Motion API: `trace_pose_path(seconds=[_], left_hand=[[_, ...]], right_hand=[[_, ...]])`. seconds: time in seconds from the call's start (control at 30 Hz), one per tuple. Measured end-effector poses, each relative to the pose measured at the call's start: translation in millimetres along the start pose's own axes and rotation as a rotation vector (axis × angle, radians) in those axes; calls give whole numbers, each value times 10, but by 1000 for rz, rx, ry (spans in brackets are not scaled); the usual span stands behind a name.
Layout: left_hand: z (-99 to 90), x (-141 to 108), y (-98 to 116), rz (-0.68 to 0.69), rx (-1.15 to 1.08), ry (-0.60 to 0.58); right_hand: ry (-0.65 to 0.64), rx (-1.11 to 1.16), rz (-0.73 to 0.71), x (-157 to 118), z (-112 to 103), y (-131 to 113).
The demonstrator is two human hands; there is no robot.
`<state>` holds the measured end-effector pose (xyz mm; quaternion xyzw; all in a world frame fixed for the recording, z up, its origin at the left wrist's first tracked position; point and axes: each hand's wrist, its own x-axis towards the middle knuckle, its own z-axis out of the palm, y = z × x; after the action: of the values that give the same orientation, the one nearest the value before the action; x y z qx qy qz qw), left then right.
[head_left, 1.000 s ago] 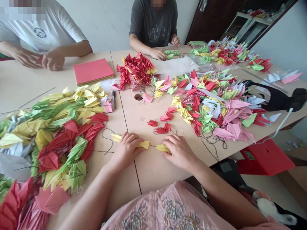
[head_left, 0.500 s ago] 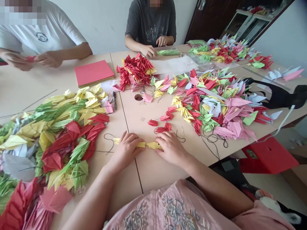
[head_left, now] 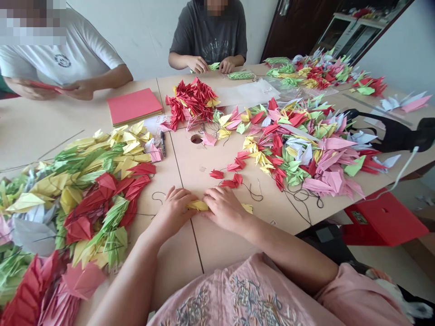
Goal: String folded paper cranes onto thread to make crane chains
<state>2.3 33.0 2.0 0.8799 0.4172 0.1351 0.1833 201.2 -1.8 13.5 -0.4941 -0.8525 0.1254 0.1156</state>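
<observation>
In the head view my left hand [head_left: 175, 206] rests low over the table, its fingers closed round one end of the yellow folded-paper pieces [head_left: 197, 205]. My right hand [head_left: 222, 207] grips their other end, very near the left. The pieces look threaded in a row on black cord; the cord inside them is hidden. Past my right hand a small yellow paper end [head_left: 247, 208] pokes out. Loose black cord [head_left: 158, 195] curls beside my left hand. Several red folded-paper pieces [head_left: 233, 181] on a cord lie just beyond my right hand.
Strings of coloured folded paper [head_left: 84, 194] heap at the left, another pile [head_left: 306, 140] at the right. A red bunch [head_left: 190, 102], a red paper stack [head_left: 136, 106], a pen [head_left: 162, 144] and a table hole [head_left: 196, 138] lie ahead. Two people sit across, handling paper.
My right hand has slid left, toward my left hand, closing the gap in the yellow paper. A yellow end now shows to its right. The far person now holds green paper.
</observation>
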Motion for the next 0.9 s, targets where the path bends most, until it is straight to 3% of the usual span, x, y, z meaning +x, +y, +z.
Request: trace_pose_path(seconds=[0.23, 0.53, 0.8, 0.9], left_hand=[[11, 22, 36, 3, -39, -14], [34, 39, 118, 41, -44, -3], [58, 28, 79, 19, -47, 11], [40, 8, 46, 18, -52, 11]], right_hand=[[-7, -5, 36, -77, 24, 116], [-32, 0, 33, -40, 18, 77], [-42, -35, 105, -341, -177, 238], [-35, -28, 86, -332, -211, 197]])
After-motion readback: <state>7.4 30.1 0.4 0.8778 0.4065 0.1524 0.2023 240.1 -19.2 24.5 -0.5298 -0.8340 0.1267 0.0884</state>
